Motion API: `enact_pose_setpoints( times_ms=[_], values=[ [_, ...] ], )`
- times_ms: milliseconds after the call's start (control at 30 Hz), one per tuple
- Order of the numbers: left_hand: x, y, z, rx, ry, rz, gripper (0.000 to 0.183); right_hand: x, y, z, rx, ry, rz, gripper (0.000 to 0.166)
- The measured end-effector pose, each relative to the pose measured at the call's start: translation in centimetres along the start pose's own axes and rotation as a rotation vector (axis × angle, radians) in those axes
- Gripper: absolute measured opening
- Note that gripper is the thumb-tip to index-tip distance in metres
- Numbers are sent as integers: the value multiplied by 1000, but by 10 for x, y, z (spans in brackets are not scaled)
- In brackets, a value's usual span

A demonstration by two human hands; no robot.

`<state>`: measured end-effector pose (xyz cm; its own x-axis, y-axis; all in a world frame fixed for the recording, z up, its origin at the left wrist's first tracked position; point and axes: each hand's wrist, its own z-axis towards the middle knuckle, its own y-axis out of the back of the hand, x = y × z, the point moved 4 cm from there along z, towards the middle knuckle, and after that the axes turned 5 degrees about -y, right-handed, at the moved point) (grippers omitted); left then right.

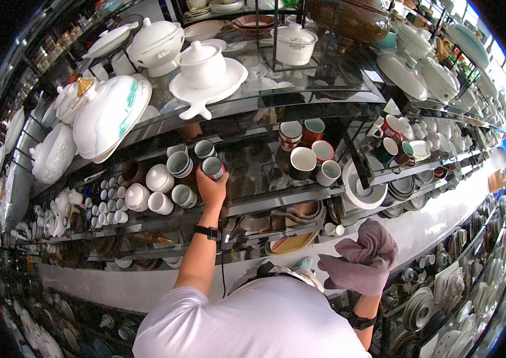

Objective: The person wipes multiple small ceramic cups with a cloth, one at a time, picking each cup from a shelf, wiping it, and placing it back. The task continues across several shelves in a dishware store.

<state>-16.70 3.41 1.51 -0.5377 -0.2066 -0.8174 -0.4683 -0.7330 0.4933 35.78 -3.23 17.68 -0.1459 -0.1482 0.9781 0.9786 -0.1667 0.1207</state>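
Note:
My left hand (212,190) is wrapped around a ceramic cup (213,167) with a red-patterned outside and a pale grey inside. The cup is over the glass shelf (253,179), among other cups; whether its base rests on the glass cannot be seen. Right behind it is another patterned cup (204,149), and a blue-striped cup (179,164) stands to its left. A mauve cloth (362,255) bunches over my right hand, hiding the fingers; only the forearm with a black wristband shows below it.
White lidded jars (137,197) and small cups crowd the shelf's left part. Several mugs (303,162) stand to the right. On the upper glass shelf are a white lidded pot on a fish-shaped plate (208,83) and a large lidded tureen (109,114). Stacked dishes (418,308) fill racks at lower right.

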Motion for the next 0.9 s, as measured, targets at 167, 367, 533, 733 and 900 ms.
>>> enact_pose_setpoints(
  times_ms=[167,367,533,733,900],
  values=[
    [-16,6,-30,166,-10,72,102,-12,-3,8,-5,-128,178,39],
    [-99,-11,-105,424,-124,59,88,8,-9,64,211,73,-379,42],
    [-153,-80,-112,464,-220,-63,99,-2,6,111,252,-11,-6,42],
    [-193,-134,-96,332,-279,-83,114,-4,44,149,128,-22,24,43],
    [-183,-154,-89,262,-180,-137,110,55,40,182,193,205,-342,47]
  ],
)
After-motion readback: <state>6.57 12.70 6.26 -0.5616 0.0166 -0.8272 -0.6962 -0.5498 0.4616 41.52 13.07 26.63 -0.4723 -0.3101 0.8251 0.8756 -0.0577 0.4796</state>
